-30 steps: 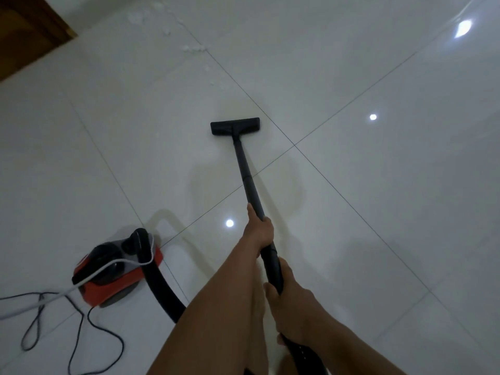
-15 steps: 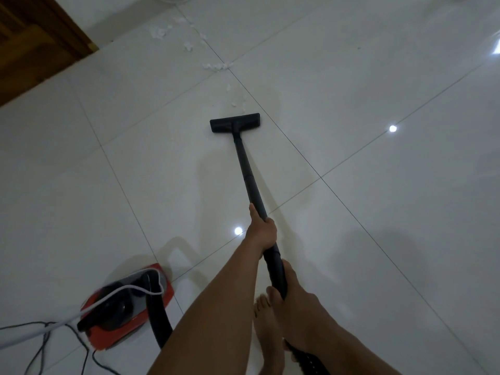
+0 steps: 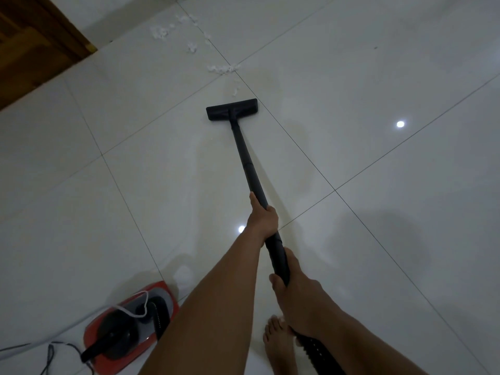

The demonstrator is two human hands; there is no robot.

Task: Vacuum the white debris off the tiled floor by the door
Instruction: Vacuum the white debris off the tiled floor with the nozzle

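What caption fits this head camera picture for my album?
Left hand and right hand hold the vacuum pole, its nozzle just short of the white debris.

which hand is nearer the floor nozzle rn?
Left. The left hand grips the wand closer to the floor nozzle; the right hand grips it farther back, near the hose.

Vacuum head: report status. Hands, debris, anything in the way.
Left hand and right hand both grip the wand. Vacuum head on tile, just short of the white debris. Nothing between them.
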